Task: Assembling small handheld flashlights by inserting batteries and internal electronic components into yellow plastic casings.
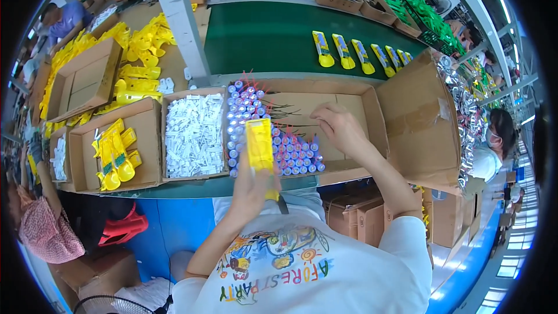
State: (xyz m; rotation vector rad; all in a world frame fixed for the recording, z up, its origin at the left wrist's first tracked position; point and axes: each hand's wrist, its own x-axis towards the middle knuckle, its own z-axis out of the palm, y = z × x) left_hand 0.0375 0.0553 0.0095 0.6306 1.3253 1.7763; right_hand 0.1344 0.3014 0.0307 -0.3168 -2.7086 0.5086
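My left hand (250, 191) is closed around a yellow plastic housing (259, 144), its open, hollow side facing up. The housing is held over the near edge of a cardboard box, in front of purple cylindrical cells (299, 156) with red and black wires. Over the right part of that box hovers my right hand (338, 128), thumb and fingertips drawn together. Thin dark wires (285, 110) reach toward its fingertips; whether it grips one is too small to tell.
To the left, boxes hold small white parts (195, 134) and yellow housings (119, 154). A green conveyor belt (256, 35) carries several yellow pieces (343, 52). A large carton (421, 119) leans at the right. A metal post (181, 20) rises beyond the boxes. Other people work around.
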